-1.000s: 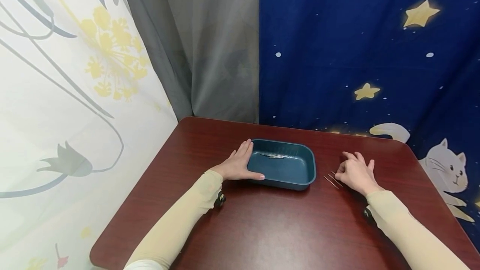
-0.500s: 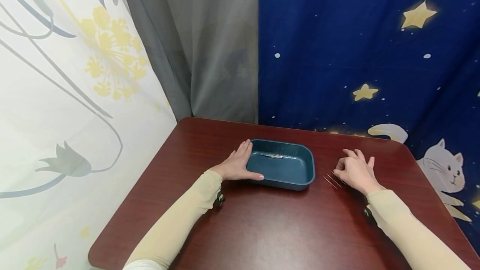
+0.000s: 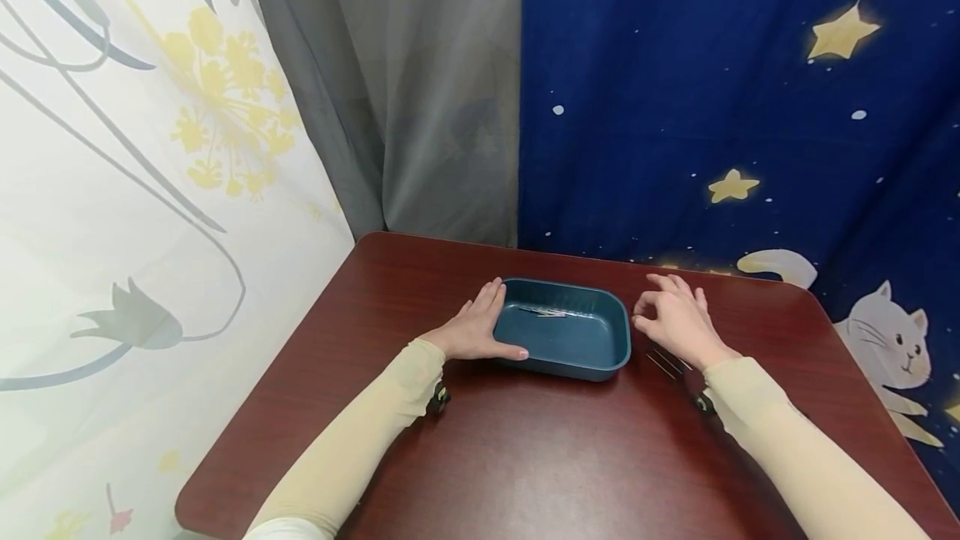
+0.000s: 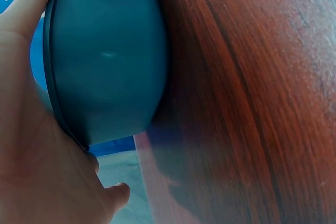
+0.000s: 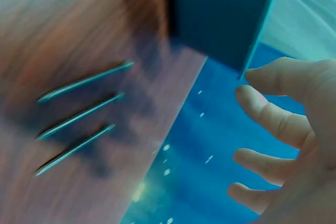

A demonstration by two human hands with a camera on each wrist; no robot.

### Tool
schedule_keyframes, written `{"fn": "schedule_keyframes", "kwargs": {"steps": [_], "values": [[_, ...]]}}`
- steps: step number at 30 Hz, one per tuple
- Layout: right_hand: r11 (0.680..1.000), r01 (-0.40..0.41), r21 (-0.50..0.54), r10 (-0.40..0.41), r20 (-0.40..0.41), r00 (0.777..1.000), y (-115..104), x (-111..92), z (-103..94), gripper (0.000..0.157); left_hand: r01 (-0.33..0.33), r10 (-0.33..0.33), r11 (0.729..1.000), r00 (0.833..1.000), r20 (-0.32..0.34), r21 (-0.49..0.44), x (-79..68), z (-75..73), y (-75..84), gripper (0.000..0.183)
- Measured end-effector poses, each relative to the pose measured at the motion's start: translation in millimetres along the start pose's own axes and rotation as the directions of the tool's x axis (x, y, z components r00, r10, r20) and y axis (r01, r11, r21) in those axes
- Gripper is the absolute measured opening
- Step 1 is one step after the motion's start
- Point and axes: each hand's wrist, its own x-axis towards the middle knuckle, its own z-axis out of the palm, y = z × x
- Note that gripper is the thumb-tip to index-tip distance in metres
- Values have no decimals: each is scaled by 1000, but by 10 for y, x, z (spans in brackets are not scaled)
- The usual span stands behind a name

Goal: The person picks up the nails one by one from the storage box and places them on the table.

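Observation:
My left hand (image 3: 474, 330) steadies the dark teal rectangular box (image 3: 501, 363) at its left end, fingers spread along the far side and thumb over the near rim. Several thin silver nails (image 3: 552, 314) lie inside the box near its back wall. My right hand (image 3: 678, 325) is raised just right of the box, thumb and forefinger brought together in a pinch, the other fingers loosely bent. A thin nail is pinched there, mostly hidden by the fingertips. Below that hand, three nails (image 5: 79, 116) lie roughly parallel on the table.
The reddish-brown wooden table (image 3: 570, 457) has rounded corners. Behind it hang a grey curtain (image 3: 450, 107) and a blue starry curtain (image 3: 637, 107). A white patterned curtain (image 3: 150, 215) runs along the left side.
My right hand has lifted from beside the loose nails and moved left and away from me, towards the box. The left hand and the box have stayed put.

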Motion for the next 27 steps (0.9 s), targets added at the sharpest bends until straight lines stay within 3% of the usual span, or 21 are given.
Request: {"fn": "schedule_keyframes", "kwargs": {"steps": [7,13,21,27], "values": [[999,43,-17,-43,14,999,-322,318,12,8,6,-6,1000,1000,8,-8,-8,-17,-3,126],[997,40,-67,-31,123,992,-651,647,41,17,17,-17,1000,1000,8,-13,-3,-43,-16,127],[996,-3,-95,34,333,942,-929,924,320,20,36,-36,999,999,18,-5,23,-50,-2,128],[991,80,-111,-40,322,946,-1014,966,561,5,40,-40,999,998,39,-11,12,-18,8,128]]}}
